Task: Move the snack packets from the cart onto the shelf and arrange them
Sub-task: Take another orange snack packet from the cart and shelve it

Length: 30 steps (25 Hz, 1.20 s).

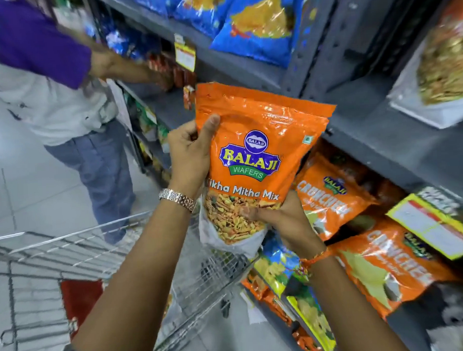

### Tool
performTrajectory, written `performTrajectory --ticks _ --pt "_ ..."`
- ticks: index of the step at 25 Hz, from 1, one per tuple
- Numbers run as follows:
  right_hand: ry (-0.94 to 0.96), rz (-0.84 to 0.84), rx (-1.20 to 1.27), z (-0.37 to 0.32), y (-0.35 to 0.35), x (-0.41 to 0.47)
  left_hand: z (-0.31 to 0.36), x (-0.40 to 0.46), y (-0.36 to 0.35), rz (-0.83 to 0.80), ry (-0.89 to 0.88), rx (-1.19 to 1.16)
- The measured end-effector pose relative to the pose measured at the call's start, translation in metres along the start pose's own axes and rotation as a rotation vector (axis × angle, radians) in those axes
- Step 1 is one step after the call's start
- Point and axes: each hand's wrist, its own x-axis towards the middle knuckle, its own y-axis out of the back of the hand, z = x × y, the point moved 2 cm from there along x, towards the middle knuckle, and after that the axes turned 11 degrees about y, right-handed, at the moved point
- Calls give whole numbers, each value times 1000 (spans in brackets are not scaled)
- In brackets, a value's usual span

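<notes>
The packet (253,158) is held upright in the air between cart (100,252) and shelf (383,129) — long axis vertical. The left hand (189,156) clamps its left edge, thumb on the front. The right hand (286,220) cups the bottom corner, fingers (249,210) pressed to the face. The shelf lies to the right — nearer the right hand.

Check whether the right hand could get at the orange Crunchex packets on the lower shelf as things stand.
Probably not yet: the right hand is gripping the bottom of the orange Balaji Mix packet. The orange Crunchex packets lie just beyond it with nothing between, so the way looks open once freed.
</notes>
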Motion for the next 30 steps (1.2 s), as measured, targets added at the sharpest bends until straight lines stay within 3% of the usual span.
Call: performTrajectory --ticks 7,16,25,30 --pt "221 214 -32 -113 56 -28 76 -20 -105 -374 1 -78" --pt "341 450 -133 -214 134 -65 133 -45 -235 -607 -102 -142" --pt "329 724 -197 -245 234 -84 122 -68 -354 -772 -17 -187" --pt "264 784 -214 -237 260 -81 91 -59 -386 -739 92 -160"
